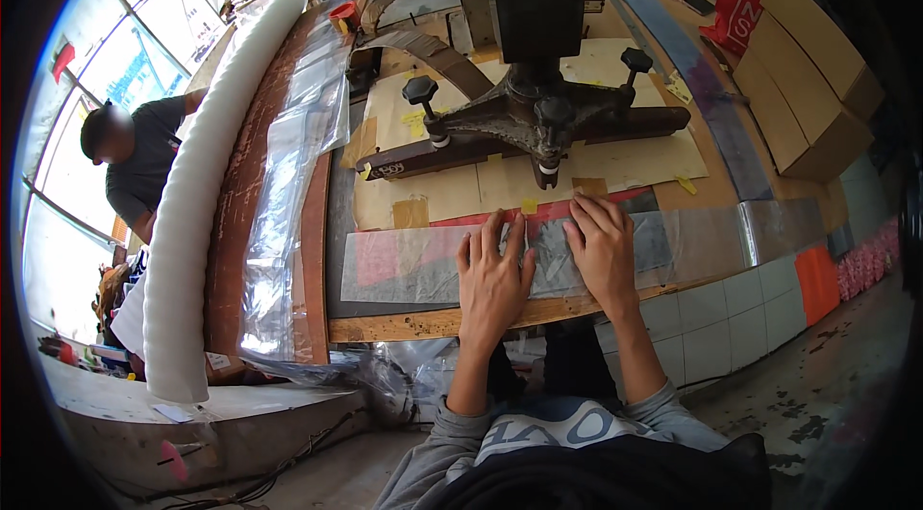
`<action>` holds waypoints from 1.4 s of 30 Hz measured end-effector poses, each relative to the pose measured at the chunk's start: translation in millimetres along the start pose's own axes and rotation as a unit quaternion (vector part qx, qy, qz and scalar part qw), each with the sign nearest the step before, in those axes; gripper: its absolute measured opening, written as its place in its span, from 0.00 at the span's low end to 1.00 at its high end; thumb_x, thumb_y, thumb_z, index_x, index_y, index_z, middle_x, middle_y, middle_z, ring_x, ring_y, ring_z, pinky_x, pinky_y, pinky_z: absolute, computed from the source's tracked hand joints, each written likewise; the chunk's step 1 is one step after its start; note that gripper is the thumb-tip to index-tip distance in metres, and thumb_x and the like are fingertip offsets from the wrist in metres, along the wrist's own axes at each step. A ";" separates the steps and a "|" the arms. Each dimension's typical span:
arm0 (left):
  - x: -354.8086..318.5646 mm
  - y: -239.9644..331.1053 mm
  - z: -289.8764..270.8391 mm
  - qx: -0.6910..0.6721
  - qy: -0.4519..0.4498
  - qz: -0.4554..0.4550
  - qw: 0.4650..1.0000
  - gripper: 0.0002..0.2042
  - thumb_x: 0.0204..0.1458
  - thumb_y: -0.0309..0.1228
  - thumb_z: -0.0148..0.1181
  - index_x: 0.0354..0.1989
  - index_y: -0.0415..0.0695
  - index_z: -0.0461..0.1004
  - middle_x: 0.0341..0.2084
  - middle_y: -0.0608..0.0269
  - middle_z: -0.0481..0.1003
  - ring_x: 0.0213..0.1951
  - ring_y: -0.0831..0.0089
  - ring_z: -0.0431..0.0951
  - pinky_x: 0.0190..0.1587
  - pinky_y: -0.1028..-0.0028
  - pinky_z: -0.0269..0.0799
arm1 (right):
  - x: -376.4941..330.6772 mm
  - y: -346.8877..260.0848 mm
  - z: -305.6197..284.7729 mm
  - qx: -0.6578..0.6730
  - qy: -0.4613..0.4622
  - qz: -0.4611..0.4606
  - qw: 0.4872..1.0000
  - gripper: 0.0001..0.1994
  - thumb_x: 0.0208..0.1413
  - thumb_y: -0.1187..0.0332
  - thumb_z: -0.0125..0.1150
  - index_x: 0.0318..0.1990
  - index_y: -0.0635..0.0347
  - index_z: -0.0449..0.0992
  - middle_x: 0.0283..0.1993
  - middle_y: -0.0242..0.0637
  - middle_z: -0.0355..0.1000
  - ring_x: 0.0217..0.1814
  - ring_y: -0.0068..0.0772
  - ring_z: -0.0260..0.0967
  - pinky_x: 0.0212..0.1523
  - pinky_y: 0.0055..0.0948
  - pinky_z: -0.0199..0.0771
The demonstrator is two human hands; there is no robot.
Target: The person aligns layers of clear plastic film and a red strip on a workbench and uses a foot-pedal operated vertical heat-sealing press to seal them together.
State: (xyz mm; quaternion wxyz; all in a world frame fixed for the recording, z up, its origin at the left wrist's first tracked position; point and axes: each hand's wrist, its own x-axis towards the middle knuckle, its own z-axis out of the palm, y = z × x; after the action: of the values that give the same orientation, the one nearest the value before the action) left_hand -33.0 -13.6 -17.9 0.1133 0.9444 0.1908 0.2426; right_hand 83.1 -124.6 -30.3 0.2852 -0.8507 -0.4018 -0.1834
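Left hand point(493, 279) and right hand point(604, 246), fingers loosely spread, rest on the near translucent plastic sheet point(413, 270); light, even pressure should best hold it flat!

A white roll point(192, 202) slants down the frame's left; cardboard boxes point(793, 97) and a red bag point(738, 5) sit upper right.

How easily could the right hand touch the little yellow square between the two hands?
Yes, probably easily: the little yellow square lies near the fingertips, between the right hand and the left hand, and nothing seems to block the gap.
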 end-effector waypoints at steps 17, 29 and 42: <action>1.0 0.9 0.3 0.012 -0.001 0.001 1.000 0.22 0.51 0.35 0.53 0.56 0.45 0.66 0.52 0.56 0.64 0.53 0.61 0.64 0.57 0.61 0.54 | 0.8 0.6 -0.5 0.008 0.000 0.003 1.000 0.14 0.49 0.67 0.61 0.42 0.64 0.76 0.49 0.34 0.71 0.50 0.34 0.63 0.53 0.36 0.59; -2.2 -0.5 3.4 -0.016 0.017 0.009 1.000 0.22 0.52 0.31 0.49 0.58 0.43 0.62 0.53 0.57 0.65 0.54 0.61 0.64 0.58 0.61 0.54 | -4.3 8.6 0.7 0.153 0.028 0.120 0.981 0.16 0.47 0.73 0.63 0.46 0.57 0.75 0.45 0.37 0.68 0.44 0.36 0.67 0.50 0.39 0.58; -2.7 -3.6 10.7 -0.015 0.047 0.006 0.999 0.23 0.49 0.24 0.47 0.57 0.38 0.61 0.48 0.54 0.68 0.51 0.60 0.66 0.55 0.62 0.57 | 13.4 8.0 -22.7 0.317 -0.094 0.215 0.919 0.17 0.51 0.72 0.59 0.50 0.61 0.71 0.26 0.29 0.73 0.27 0.20 0.66 0.41 0.27 0.60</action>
State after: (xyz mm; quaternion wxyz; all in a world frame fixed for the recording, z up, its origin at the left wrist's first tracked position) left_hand -30.9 -12.7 -29.3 0.1168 0.9313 0.1870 0.2900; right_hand 95.7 -135.3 -8.3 0.5333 -0.7950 -0.2716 0.0994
